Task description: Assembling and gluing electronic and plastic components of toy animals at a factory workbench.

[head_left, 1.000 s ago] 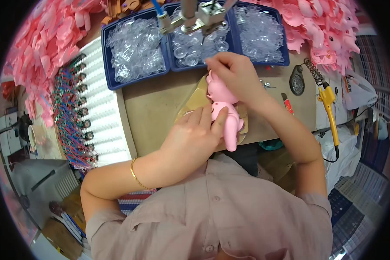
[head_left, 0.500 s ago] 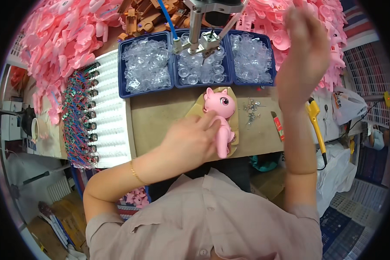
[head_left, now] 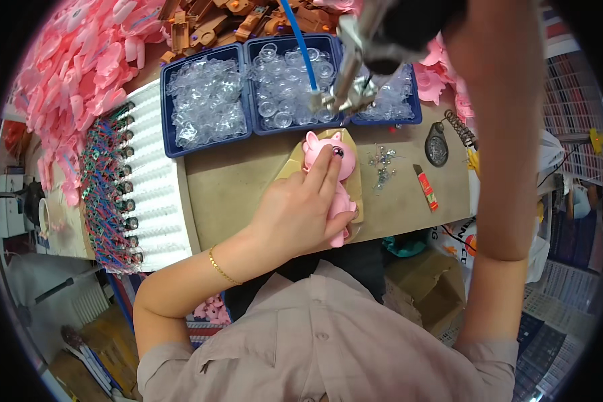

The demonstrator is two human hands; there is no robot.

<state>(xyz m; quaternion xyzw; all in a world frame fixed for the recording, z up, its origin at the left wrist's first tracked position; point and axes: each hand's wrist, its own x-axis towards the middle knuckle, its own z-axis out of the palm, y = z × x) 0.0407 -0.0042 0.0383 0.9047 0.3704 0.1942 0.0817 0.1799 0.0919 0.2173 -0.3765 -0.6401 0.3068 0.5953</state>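
Observation:
My left hand [head_left: 298,201] lies over a pink toy pony [head_left: 347,167]. Two of its fingers stretch across the head beside the printed eye, and the thumb rests on the lower body, holding the toy down. Under the pony is a tan, block-like support [head_left: 295,164]. My right hand [head_left: 479,40] is raised at the upper right, smeared by motion and partly out of the picture. It is right beside the dark upper body of a hanging driver tool [head_left: 415,30], whose metal head tilts above the pony; its fingers cannot be made out.
Blue bins [head_left: 248,127] of clear plastic parts line the back. Small screws [head_left: 383,167] and a red-handled cutter [head_left: 426,189] lie right of the pony. White foam [head_left: 157,194] with wired parts [head_left: 107,194] sits left. Pink parts [head_left: 80,87] and brown parts [head_left: 248,23] are heaped behind.
My right hand has gone up and right to the driver, which now leans and sits further right. My left hand's fingers have slid up from the pony's body onto its head.

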